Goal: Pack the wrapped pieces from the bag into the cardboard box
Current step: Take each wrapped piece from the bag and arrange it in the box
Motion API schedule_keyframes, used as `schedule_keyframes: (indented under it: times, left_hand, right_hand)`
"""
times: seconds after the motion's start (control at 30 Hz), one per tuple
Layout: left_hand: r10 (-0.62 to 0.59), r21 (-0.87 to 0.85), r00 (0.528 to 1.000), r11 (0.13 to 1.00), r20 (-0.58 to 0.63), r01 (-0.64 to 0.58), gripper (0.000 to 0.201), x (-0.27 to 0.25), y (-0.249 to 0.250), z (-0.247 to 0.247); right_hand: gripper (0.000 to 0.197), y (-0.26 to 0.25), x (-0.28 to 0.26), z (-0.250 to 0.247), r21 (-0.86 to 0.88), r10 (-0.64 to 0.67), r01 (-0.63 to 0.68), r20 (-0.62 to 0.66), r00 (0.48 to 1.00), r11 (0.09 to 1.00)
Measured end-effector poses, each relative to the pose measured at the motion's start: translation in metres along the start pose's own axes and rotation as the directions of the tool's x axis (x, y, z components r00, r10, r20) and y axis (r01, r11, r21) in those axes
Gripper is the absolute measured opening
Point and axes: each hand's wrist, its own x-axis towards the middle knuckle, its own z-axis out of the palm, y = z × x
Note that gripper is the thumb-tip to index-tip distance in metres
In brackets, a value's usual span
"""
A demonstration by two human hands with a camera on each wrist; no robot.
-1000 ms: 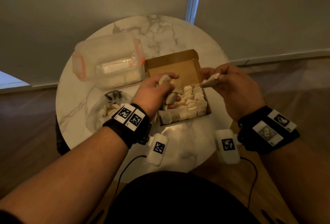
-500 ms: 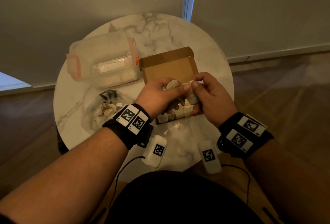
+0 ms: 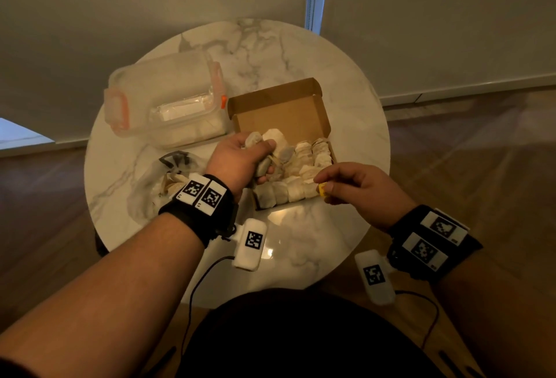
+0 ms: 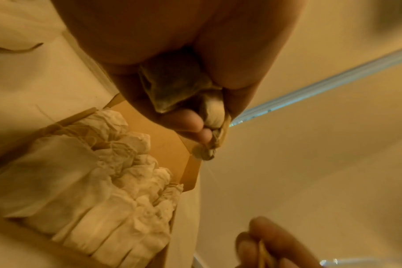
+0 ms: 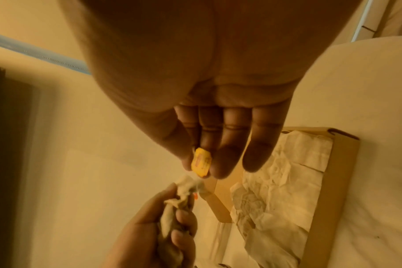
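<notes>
An open cardboard box (image 3: 288,112) sits on the round marble table (image 3: 301,52), its near part filled with rows of white wrapped pieces (image 3: 294,191). My left hand (image 3: 240,158) hovers over the box's left side and grips a bunch of wrapped pieces (image 3: 264,149), which also show in the fist (image 4: 172,90) (image 5: 170,217). My right hand (image 3: 355,185) is at the box's near right corner and pinches a small yellow tag (image 3: 322,189) (image 5: 201,162) between thumb and fingers. A clear plastic bag (image 3: 168,185) with more pieces lies left of the box, partly behind my left wrist.
A clear plastic container (image 3: 168,103) with orange latches stands at the table's back left, touching the box's lid. Wrist cameras (image 3: 251,243) and cables hang under both wrists over the table's near edge. Wooden floor surrounds the table.
My hands were together over the box half a second ago. The right hand has since drawn back to the right, holding a yellow tag. The left hand still grips its bunch.
</notes>
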Motion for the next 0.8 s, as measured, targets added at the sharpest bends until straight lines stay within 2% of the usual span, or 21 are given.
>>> schedule_keyframes:
  times: [0.1, 0.2, 0.27, 0.37, 0.4, 0.47, 0.53, 0.57, 0.63, 0.7, 0.8]
  left_hand:
    - [0.004, 0.145, 0.999, 0.989, 0.031, -0.008, 0.021, -0.004, -0.005, 0.006]
    - [0.023, 0.286, 0.991, 0.956, 0.134, -0.061, 0.015, -0.006, -0.011, 0.017]
    - [0.033, 0.394, 0.979, 0.912, 0.202, -0.112, 0.013, -0.006, -0.013, 0.026]
    - [-0.021, 0.409, 0.944, 0.904, 0.329, -0.123, 0.014, -0.006, -0.015, 0.041]
    - [-0.028, 0.428, 0.935, 0.893, 0.355, -0.136, 0.012, -0.006, -0.015, 0.046]
    - [-0.026, 0.479, 0.929, 0.862, 0.369, -0.166, 0.009, -0.003, -0.019, 0.05]
    - [-0.033, 0.49, 0.939, 0.859, 0.342, -0.149, 0.008, 0.001, -0.022, 0.051]
    - [-0.037, 0.481, 0.947, 0.867, 0.32, -0.129, 0.008, 0.003, -0.024, 0.051]
    - [-0.053, 0.444, 0.965, 0.893, 0.256, -0.069, 0.008, 0.005, -0.028, 0.05]
    - [-0.098, 0.358, 0.984, 0.933, 0.146, 0.04, 0.011, 0.006, -0.035, 0.046]
    - [-0.211, 0.185, 0.975, 0.963, 0.072, 0.195, 0.017, 0.005, -0.045, 0.034]
  right_hand:
    - [0.024, -0.001, -0.002, -0.007, 0.032, -0.017, 0.018, -0.01, 1.0, 0.999]
    - [0.028, -0.003, 0.004, -0.013, 0.089, -0.039, 0.045, -0.063, 0.997, 0.995]
    - [0.042, -0.003, 0.011, -0.016, 0.116, -0.022, 0.033, -0.09, 0.996, 0.993]
    - [0.066, 0.001, 0.021, -0.018, 0.023, 0.043, -0.041, -0.071, 0.997, 0.999]
    - [0.065, 0.004, 0.023, -0.019, -0.013, 0.07, -0.071, -0.055, 0.996, 0.997]
    - [0.045, 0.01, 0.027, -0.021, -0.089, 0.11, -0.112, -0.031, 0.993, 0.99]
    - [0.02, 0.018, 0.029, -0.023, -0.147, 0.121, -0.124, -0.03, 0.992, 0.981]
    - [0.014, 0.021, 0.03, -0.024, -0.171, 0.124, -0.129, -0.04, 0.992, 0.977]
    - [0.011, 0.028, 0.033, -0.027, -0.223, 0.125, -0.137, -0.066, 0.99, 0.965]
    - [0.006, 0.038, 0.04, -0.032, -0.316, 0.098, -0.13, -0.114, 0.989, 0.94]
    - [0.008, 0.054, 0.053, -0.037, -0.483, 0.051, -0.124, -0.161, 0.986, 0.867]
